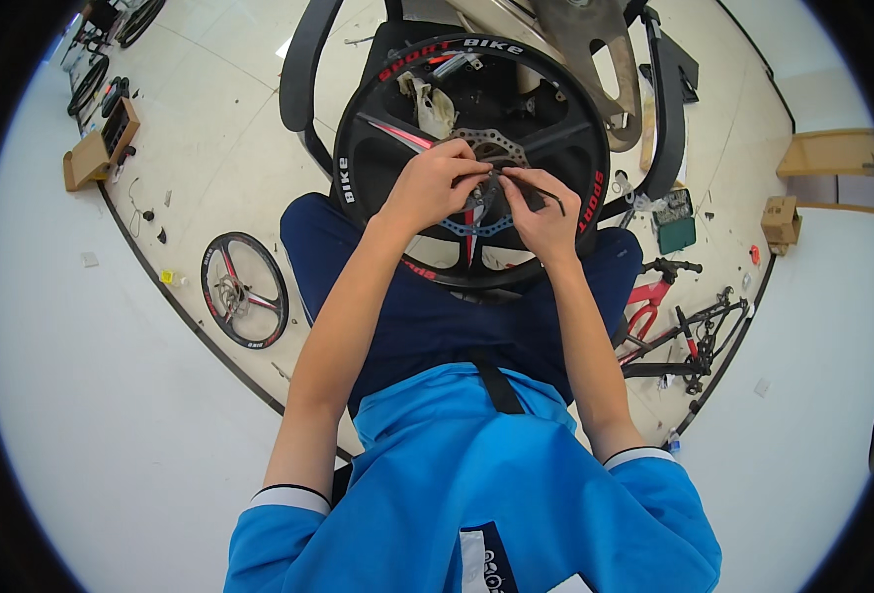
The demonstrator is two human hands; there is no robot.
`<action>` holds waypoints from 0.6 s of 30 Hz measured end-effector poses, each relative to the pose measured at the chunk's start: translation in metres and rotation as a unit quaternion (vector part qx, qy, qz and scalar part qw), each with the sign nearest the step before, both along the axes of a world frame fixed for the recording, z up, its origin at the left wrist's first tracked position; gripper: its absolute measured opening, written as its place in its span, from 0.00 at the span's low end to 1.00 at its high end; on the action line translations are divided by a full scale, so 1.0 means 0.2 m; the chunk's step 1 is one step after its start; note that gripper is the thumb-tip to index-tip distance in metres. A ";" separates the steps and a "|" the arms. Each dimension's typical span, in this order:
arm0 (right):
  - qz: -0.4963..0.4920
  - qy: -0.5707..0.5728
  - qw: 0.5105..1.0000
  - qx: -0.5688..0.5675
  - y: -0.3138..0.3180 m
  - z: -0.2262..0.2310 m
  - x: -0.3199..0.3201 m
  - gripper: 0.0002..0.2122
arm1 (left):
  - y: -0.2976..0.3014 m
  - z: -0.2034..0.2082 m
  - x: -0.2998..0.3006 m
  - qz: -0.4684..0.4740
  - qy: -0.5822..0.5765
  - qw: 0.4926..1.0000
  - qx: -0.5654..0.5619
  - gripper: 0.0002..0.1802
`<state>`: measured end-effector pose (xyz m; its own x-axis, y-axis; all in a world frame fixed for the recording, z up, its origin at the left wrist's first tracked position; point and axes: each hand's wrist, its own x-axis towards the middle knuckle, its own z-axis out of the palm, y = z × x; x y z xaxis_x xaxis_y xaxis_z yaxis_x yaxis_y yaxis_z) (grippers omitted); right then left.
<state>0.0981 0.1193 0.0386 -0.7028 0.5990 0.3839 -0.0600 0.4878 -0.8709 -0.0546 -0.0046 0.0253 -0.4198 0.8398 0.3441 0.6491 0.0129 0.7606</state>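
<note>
A black three-spoke bicycle wheel (577, 136) with red accents lies flat across my thighs and the chair in front of me. A perforated metal brake disc (501, 135) sits around its hub. My left hand (431, 188) is closed in a pinch just above the hub; whatever its fingertips hold is too small to make out. Beside it, my right hand (543, 219) pinches a thin black hex key (547, 192), whose bent end sticks out past the fingers to the right. Both sets of fingertips nearly meet over the disc, hiding part of the hub.
A black office chair with armrests (303, 69) supports the wheel, and a grey metal frame part (595, 40) rests at its far side. Another wheel (245, 292) lies on the floor at left. A red-and-black bike frame (684, 321), green tool case (676, 233) and cardboard boxes (781, 222) are at right.
</note>
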 end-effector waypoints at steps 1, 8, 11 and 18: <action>0.006 -0.032 0.999 0.014 0.02 -0.02 0.00 0.05 | 0.00 0.00 0.00 0.003 -0.007 1.000 -0.006 0.11; 0.008 -0.052 0.999 0.002 0.02 -0.01 -0.01 0.05 | 0.02 0.05 -0.01 0.003 -0.034 0.999 -0.033 0.09; 0.015 -0.037 0.999 0.007 0.03 -0.03 -0.01 0.06 | 0.03 0.06 -0.01 0.000 -0.028 0.999 -0.030 0.09; 0.020 -0.051 0.998 0.008 0.02 -0.01 0.00 0.06 | 0.05 0.08 -0.01 -0.011 -0.003 0.998 -0.060 0.08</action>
